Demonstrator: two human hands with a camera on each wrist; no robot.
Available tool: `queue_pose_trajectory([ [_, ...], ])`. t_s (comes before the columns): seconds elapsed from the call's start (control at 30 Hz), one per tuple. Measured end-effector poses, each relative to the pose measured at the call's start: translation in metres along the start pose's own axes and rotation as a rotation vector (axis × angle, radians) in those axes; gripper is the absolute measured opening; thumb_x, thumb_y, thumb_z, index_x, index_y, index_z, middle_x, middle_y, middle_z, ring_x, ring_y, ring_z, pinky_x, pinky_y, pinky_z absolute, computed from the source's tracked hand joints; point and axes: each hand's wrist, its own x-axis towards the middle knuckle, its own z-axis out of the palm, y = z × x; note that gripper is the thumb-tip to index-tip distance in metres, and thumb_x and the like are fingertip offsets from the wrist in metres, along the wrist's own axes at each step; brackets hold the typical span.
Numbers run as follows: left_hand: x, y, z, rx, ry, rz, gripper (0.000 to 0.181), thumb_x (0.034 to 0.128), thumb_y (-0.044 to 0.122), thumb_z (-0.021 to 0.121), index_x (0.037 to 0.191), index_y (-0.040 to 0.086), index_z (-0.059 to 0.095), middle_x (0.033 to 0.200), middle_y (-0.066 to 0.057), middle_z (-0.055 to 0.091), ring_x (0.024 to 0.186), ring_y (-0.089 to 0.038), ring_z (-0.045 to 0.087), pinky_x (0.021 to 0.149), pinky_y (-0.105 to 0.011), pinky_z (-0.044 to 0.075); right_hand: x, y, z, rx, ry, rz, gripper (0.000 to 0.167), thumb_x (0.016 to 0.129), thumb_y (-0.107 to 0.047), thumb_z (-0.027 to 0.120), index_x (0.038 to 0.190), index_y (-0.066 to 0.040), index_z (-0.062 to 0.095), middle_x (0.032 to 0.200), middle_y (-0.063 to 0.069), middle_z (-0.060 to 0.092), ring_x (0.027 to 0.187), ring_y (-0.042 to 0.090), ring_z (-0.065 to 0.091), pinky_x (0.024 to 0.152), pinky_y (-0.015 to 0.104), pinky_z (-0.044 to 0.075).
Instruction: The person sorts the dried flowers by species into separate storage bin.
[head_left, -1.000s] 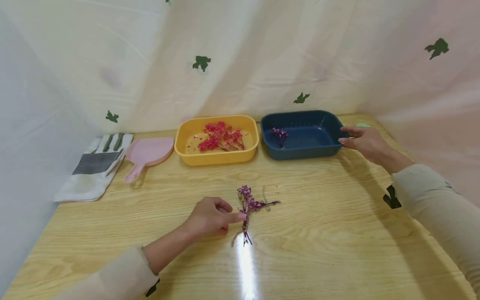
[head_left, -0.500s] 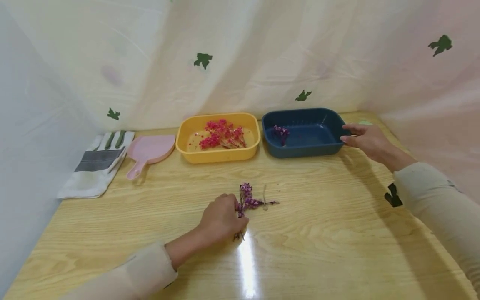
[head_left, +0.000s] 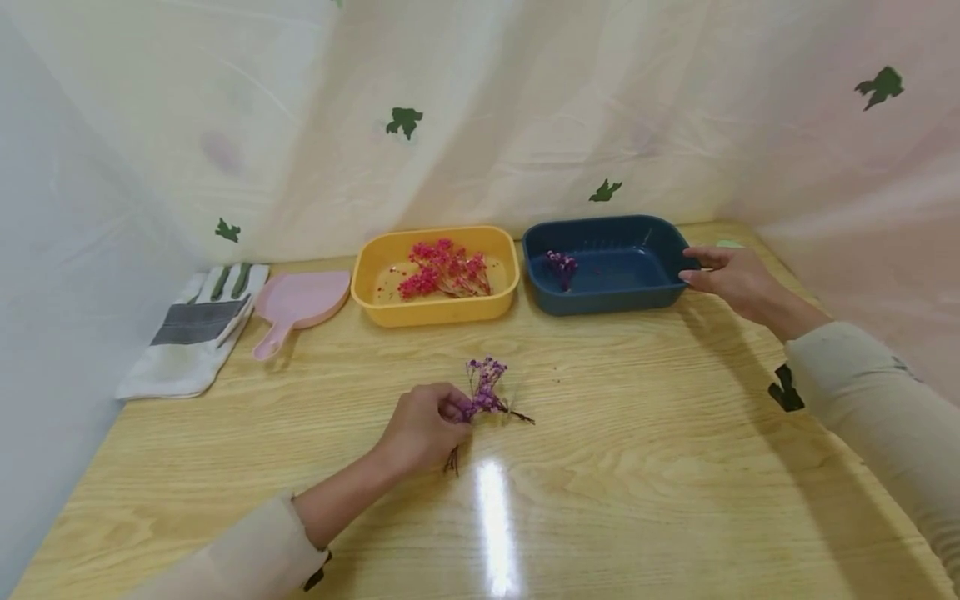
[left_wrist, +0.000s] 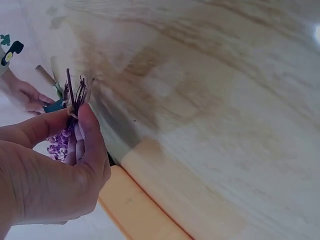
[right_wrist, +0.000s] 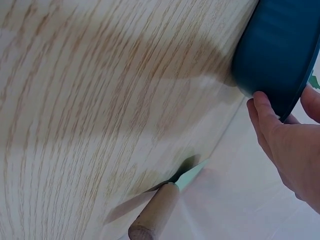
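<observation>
My left hand (head_left: pixel 423 427) pinches a purple dried-flower bunch (head_left: pixel 486 385) by its tied stems, over the middle of the table; more thin stems stick out to the right of the blossoms. In the left wrist view, thumb and finger of the left hand (left_wrist: pixel 55 172) meet at the binding, with the blossoms (left_wrist: pixel 59 145) beyond. At the right end of the blue tray (head_left: pixel 603 302), my right hand (head_left: pixel 742 283) grips the rim. The right wrist view shows the right hand's (right_wrist: pixel 295 145) fingers on the outer wall of the blue tray (right_wrist: pixel 275 50). One small purple bunch (head_left: pixel 562 268) lies inside.
Left of the blue tray stands a yellow tray (head_left: pixel 438 313) with pink dried flowers (head_left: pixel 446 271). A pink dustpan (head_left: pixel 300 300) and striped gloves (head_left: pixel 198 325) lie farther left. A wooden-handled tool (right_wrist: pixel 155 212) is near the tray in the right wrist view.
My left hand has closed on the purple flowers and shifted them slightly left, tilting them and their neighbouring stems. The right hand has stayed at the blue tray.
</observation>
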Motion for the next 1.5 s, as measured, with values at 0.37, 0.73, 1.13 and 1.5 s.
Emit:
queue_pose_trajectory([
  [0.37, -0.003, 0.015, -0.01, -0.08, 0.022, -0.018, 0.017, 0.0769, 0.001, 0.077, 0.093, 0.003, 0.071, 0.081, -0.002, 0.066, 0.073, -0.015, 0.062, 0.061, -0.027, 0.054, 0.0, -0.002, 0.0, -0.025, -0.001, 0.011, 0.065, 0.099, -0.028, 0.054, 0.151, -0.002, 0.024, 0.153, 0.027, 0.023, 0.083, -0.016, 0.054, 0.101, 0.038, 0.044],
  [0.73, 0.001, 0.031, -0.017, -0.384, -0.052, -0.099, 0.024, 0.0797, -0.002, 0.075, 0.102, -0.006, 0.067, 0.088, -0.011, 0.067, 0.073, -0.015, 0.063, 0.069, -0.033, 0.058, -0.001, -0.004, -0.001, -0.023, 0.004, 0.003, 0.064, 0.099, -0.027, 0.055, 0.151, -0.002, 0.025, 0.153, 0.027, 0.024, 0.083, -0.016, 0.054, 0.102, 0.04, 0.043],
  [1.13, 0.032, 0.046, -0.006, -0.534, -0.178, -0.194, 0.033, 0.0853, -0.001, 0.07, 0.117, -0.006, 0.063, 0.101, -0.014, 0.069, 0.081, -0.018, 0.069, 0.075, -0.036, 0.058, -0.001, -0.002, 0.002, 0.029, 0.004, 0.003, 0.063, 0.099, -0.023, 0.054, 0.151, -0.002, 0.025, 0.155, 0.026, 0.019, 0.085, -0.016, 0.053, 0.096, 0.029, 0.048],
  [1.5, 0.075, 0.071, 0.003, -0.607, -0.201, -0.247, 0.03, 0.0884, 0.003, 0.068, 0.118, -0.003, 0.063, 0.109, -0.016, 0.067, 0.095, -0.026, 0.067, 0.082, -0.035, 0.056, 0.0, 0.0, 0.001, 0.001, 0.01, 0.002, 0.065, 0.099, -0.026, 0.054, 0.152, -0.003, 0.024, 0.155, 0.025, 0.02, 0.089, -0.013, 0.052, 0.102, 0.041, 0.043],
])
